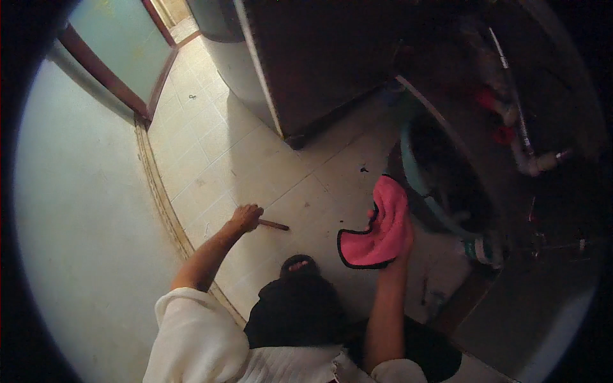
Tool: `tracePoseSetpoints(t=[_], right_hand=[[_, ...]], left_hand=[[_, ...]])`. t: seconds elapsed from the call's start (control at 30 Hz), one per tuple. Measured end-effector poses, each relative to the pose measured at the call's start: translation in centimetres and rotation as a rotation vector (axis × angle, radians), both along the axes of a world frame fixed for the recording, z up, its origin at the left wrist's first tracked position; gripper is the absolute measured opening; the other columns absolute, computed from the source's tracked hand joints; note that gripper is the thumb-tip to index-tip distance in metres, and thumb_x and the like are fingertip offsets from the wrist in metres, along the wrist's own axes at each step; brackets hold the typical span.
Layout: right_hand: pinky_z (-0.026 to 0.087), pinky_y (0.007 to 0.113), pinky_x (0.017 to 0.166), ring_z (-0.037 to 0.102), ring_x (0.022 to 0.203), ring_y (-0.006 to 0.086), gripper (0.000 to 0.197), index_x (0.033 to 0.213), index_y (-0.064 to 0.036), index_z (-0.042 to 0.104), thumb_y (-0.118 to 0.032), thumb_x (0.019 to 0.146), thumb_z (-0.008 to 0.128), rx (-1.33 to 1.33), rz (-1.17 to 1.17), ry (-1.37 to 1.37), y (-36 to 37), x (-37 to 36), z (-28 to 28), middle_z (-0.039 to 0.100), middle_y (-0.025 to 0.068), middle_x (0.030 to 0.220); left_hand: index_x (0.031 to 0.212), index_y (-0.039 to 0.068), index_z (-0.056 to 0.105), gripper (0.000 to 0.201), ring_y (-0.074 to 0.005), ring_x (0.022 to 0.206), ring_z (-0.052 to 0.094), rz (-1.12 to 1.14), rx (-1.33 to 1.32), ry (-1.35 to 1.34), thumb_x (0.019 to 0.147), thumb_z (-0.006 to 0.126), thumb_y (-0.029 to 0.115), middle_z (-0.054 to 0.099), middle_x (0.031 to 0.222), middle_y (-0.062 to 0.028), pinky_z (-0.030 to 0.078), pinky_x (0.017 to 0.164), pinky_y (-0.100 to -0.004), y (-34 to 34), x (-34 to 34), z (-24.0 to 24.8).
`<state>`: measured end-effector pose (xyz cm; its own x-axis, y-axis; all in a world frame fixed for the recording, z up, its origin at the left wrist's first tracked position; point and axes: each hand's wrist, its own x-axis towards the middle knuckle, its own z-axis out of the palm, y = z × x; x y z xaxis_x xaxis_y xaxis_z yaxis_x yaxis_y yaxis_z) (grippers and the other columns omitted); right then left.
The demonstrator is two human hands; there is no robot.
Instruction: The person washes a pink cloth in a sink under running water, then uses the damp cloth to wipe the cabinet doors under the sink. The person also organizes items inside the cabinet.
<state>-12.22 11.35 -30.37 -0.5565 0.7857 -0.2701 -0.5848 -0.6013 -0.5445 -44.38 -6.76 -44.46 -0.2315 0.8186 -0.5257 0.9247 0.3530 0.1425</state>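
My left hand (246, 217) is closed around a short brown stick (274, 225), which sticks out to the right over the tiled floor; what it is part of, if anything, does not show. My right hand (408, 237) grips a pink cloth with black edging (383, 231). The cloth hangs in folds and hides most of that hand, with a fingertip showing at its left side. The two hands are apart, both held out in front of my body.
Pale tiles (268, 179) cover the floor, with small dark bits scattered on them. A white wall (76, 204) runs along the left, up to a pale green door (121, 51). A dark cabinet (319, 70) stands ahead. A teal basin (412, 163) sits at right, in shadow.
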Motion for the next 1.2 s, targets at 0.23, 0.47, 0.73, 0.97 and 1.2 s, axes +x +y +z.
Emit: tracePoseSetpoints(t=[0.23, 0.47, 0.73, 0.97, 1.2], right_hand=[[0.047, 0.038, 0.058, 0.056, 0.082, 0.0256, 0.046, 0.123, -0.0134, 0.043, -0.041, 0.087, 0.043, -0.069, -0.030, -0.188, -1.1, -0.7, -0.4, 0.054, 0.0080, 0.108], [0.045, 0.035, 0.074, 0.055, 0.083, 0.0226, 0.045, 0.124, -0.0098, 0.042, -0.039, 0.089, 0.040, -0.109, -0.186, -0.221, 0.4, 6.2, -12.7, 0.054, 0.0074, 0.107], [0.044, 0.036, 0.079, 0.053, 0.089, 0.0244, 0.046, 0.121, -0.0102, 0.046, -0.038, 0.084, 0.047, -0.149, -0.215, -0.062, -1.0, 3.7, -7.1, 0.054, 0.0073, 0.108], [0.046, 0.039, 0.064, 0.056, 0.081, 0.0267, 0.046, 0.121, -0.0146, 0.045, -0.044, 0.085, 0.043, 0.044, -0.193, 0.085, 2.3, 2.0, -1.1, 0.056, 0.0085, 0.106], [0.045, 0.040, 0.056, 0.058, 0.079, 0.0304, 0.048, 0.123, -0.0165, 0.042, -0.047, 0.086, 0.038, 0.162, -0.175, 0.404, 6.5, 4.0, 8.2, 0.056, 0.0121, 0.107]], left_hand=[[0.098, 0.010, 0.053, 0.028, -0.0284, 0.097, 0.050, 0.166, 0.211, 0.142, 0.071, 0.061, 0.010, 0.055, 0.098, -0.0100, 0.042, 0.078, -0.0408, -4.9, 2.5, -4.8], [0.089, 0.007, 0.060, 0.016, -0.0309, 0.092, 0.055, 0.089, 0.005, -0.019, 0.076, 0.054, 0.015, 0.058, 0.094, -0.0143, 0.045, 0.074, -0.0435, -1.4, 4.2, -5.5], [0.099, 0.003, 0.046, 0.016, -0.0126, 0.062, 0.054, 0.331, 0.406, -1.455, 0.089, 0.048, 0.014, 0.054, 0.074, -0.0059, 0.046, 0.055, -0.0280, 9.1, 12.1, 12.6], [0.099, 0.004, 0.050, 0.023, -0.0148, 0.057, 0.053, 0.127, 1.100, -0.883, 0.084, 0.054, 0.022, 0.056, 0.073, -0.0070, 0.046, 0.054, -0.0312, 23.6, 16.4, 28.0], [0.102, 0.004, 0.053, 0.030, -0.0306, 0.075, 0.061, 0.193, 1.380, -0.158, 0.078, 0.057, 0.022, 0.063, 0.083, -0.0132, 0.049, 0.066, -0.0385, 37.5, 16.9, 34.0]])
